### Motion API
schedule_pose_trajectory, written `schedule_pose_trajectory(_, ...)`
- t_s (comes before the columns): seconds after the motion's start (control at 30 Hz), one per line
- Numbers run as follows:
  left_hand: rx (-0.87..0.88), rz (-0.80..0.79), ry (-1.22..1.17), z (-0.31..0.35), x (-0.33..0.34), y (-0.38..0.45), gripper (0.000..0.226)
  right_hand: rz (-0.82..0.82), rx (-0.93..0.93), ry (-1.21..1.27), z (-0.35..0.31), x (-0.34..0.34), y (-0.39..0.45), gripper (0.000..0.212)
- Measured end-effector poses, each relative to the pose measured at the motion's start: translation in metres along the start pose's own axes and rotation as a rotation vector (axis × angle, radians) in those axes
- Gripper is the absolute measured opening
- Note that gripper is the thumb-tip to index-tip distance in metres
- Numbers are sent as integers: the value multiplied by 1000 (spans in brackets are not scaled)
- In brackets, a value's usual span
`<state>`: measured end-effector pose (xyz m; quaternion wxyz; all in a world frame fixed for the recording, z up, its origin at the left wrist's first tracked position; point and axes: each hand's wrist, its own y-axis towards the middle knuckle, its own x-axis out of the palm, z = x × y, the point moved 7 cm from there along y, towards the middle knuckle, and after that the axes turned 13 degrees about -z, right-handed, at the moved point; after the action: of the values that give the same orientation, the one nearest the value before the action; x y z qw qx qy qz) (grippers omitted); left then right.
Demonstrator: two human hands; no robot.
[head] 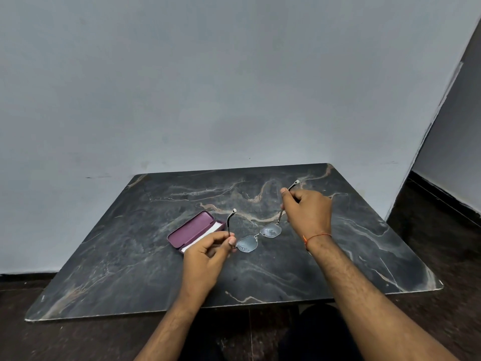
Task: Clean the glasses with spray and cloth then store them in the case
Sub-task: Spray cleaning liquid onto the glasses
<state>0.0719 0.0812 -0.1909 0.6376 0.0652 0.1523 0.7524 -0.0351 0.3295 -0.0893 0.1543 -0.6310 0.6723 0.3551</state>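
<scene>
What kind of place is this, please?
Probably a plain indoor room, perhaps at home: a dark marble-look table stands against a bare grey wall, with a dark floor around it.

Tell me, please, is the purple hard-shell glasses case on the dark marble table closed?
No, the purple glasses case lies open on the dark marble table, its lid tipped back and a white lining or cloth showing inside.

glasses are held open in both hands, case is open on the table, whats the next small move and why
Probably fold the temples shut. Each hand, left hand and right hand, pinches one temple of the glasses, which are spread wide above the table. The open case beside them looks too narrow for open glasses. No spray is in view.
</scene>
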Motion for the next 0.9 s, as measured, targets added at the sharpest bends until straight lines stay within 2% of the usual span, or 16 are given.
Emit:
schedule_pose_trajectory(0.1,-25,-10,-23,-13,1,7,21,-3,49,27,8,8,-1,55)
schedule_pose_trajectory(0.2,26,5,39,-16,1,6,28,4,77,14,11,13,-2,53)
schedule_pose_trajectory(0.37,177,0,199,-18,1,-1,20,-146,111,196,21,42,-1,45)
schedule_pose_trajectory(0.57,219,53,214,-18,-2,-1,24,-129,144,343,31,54,-15,19)
schedule_pose_trajectory(0.67,222,61,224,-18,-2,-1,25,-115,146,379,37,49,-28,34)
schedule_pose_trajectory(0.8,232,80,232,-19,-3,-2,27,12,-54,264,36,26,-57,17)
schedule_pose_trajectory(0.9,232,83,237,-20,-4,-1,28,275,-213,14,40,-8,-83,27)
